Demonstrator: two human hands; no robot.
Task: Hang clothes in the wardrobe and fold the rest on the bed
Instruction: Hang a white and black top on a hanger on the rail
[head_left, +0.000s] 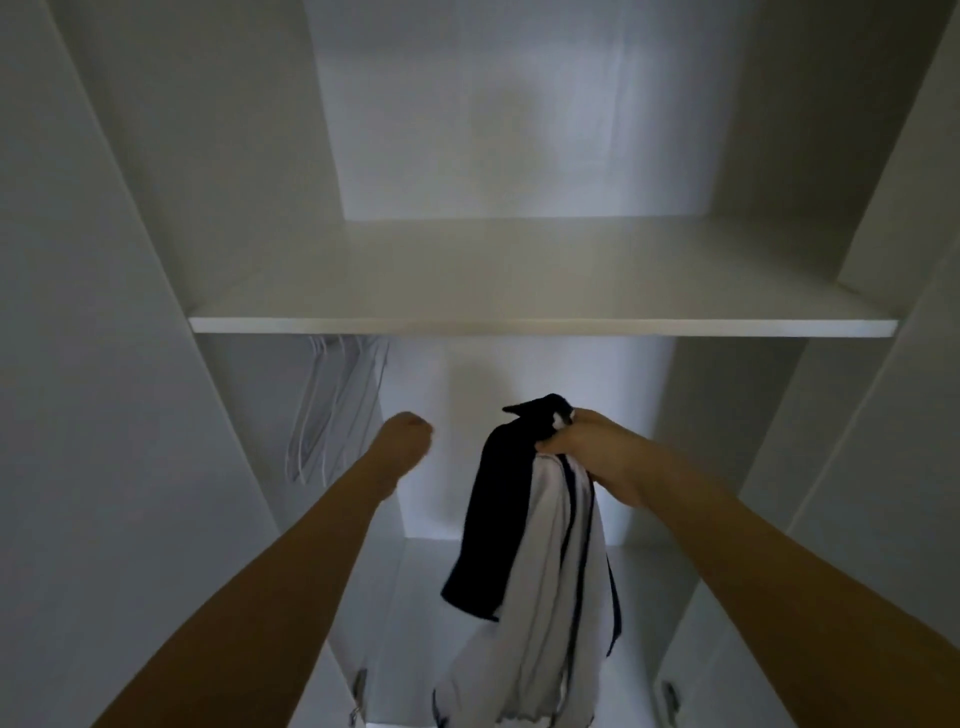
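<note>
Garment (540, 545) in R hand (587, 447), long axis vertical, hem down.

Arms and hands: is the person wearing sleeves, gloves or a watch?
No. Both forearms are bare as far as the picture shows, with no sleeves. The left hand and right hand wear no gloves, and no watch, bracelet or ring shows.
</note>
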